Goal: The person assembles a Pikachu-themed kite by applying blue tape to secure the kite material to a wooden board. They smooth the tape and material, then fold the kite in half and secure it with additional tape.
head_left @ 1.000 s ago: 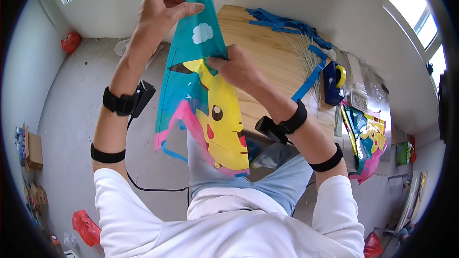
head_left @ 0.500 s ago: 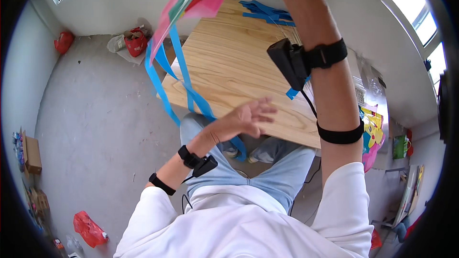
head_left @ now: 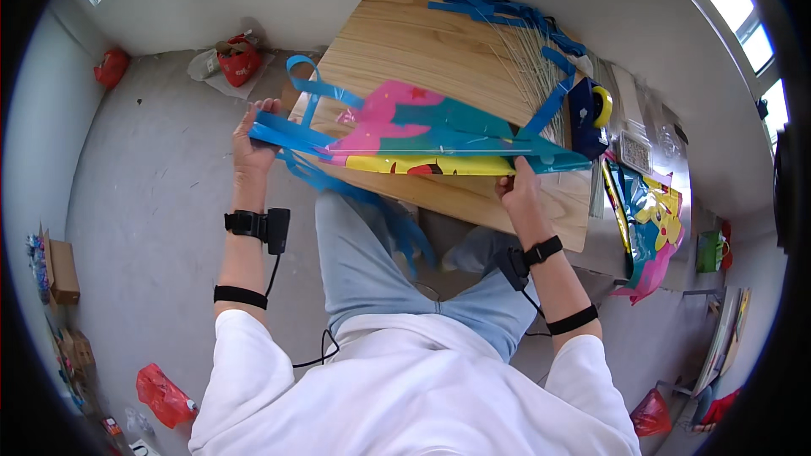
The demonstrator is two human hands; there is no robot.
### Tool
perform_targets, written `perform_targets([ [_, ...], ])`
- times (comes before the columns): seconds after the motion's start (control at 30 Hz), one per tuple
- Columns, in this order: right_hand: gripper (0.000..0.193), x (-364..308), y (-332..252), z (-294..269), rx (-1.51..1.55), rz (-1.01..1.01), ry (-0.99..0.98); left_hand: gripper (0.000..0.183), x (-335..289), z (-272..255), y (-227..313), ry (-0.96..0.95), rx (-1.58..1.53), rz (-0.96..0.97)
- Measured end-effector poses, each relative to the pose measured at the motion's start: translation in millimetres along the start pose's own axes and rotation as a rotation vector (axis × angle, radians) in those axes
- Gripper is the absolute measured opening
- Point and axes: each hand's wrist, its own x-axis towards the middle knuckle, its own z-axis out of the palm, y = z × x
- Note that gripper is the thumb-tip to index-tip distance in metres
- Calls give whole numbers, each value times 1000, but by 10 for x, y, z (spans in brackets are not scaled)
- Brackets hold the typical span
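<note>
A kite (head_left: 422,131) of thin pink, teal and yellow plastic film is stretched sideways, folded into a long shape, above the near part of the wooden table. My left hand (head_left: 253,139) is closed on its left end, where bright blue ribbon tails (head_left: 291,133) gather. My right hand (head_left: 519,186) pinches the lower edge of the film towards its narrow teal right end. Some blue tails loop up behind the film, while others (head_left: 389,211) hang down past the table edge over my legs. Parts of the fingers of both hands are hidden.
On the wooden table (head_left: 397,17) lie blue ribbons (head_left: 498,4) and many thin rods (head_left: 536,55). A dark blue tape dispenser with a yellow roll (head_left: 601,107) stands at the right, near a small tray (head_left: 635,152) and more colourful film (head_left: 655,219). Red bags (head_left: 165,397) lie on the floor.
The kite has come down from high at upper left and now spans between both hands. My left hand moved left onto its tail end; my right arm lowered to its lower edge.
</note>
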Motion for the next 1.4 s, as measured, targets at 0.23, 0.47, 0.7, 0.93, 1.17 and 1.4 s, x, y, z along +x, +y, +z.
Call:
perform_targets([
  [0.23,18,262,432,-501,0,93,143,15,405,-168,1297,162,113,192],
  [0.47,16,246,457,-552,96,157,-33,13,1049,955,1812,-26,537,384],
  [0.7,29,-188,290,-473,158,357,-171,17,1428,2277,585,-125,909,484],
  [0.93,63,-423,216,-638,-1357,-974,-182,26,1738,2212,-299,-186,1125,398],
  [1.17,77,356,67,-31,-1423,-1239,-335,41,1008,2290,-1398,-859,1686,137],
  [1.4,46,476,179,-25,-1449,-1245,-351,41,-272,1692,-2093,-1783,1879,249],
])
